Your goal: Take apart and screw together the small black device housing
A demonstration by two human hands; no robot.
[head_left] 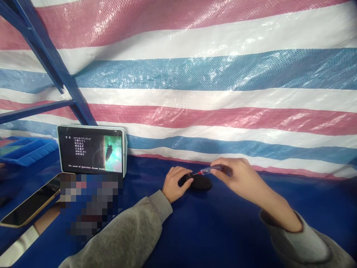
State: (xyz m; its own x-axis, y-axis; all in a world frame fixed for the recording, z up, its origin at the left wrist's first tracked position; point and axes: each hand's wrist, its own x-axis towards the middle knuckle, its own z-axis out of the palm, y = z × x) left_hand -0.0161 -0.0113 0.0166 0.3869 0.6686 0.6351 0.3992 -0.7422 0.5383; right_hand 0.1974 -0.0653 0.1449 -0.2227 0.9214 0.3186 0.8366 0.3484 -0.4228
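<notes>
My right hand [235,175] is closed around a small screwdriver [208,169] with a red and blue handle. Its thin shaft points left and down, with the tip at a small dark part [187,177] between the thumb and fingers of my left hand [176,183]. Under and beside that part, a flat black oval piece [201,182] lies on the blue table [223,227]. Whether the small part and the oval piece are joined, I cannot tell. My left thumb and fingers are bent, gripping the dark part.
A tablet [92,150] in a pale case stands at the left, playing a video. In front of it, another person's hand and sleeve [47,219] are near a phone [33,201]. A blue tray [30,150] sits farther left. Behind, a striped plastic sheet [209,74] hangs beside a blue metal frame [50,48].
</notes>
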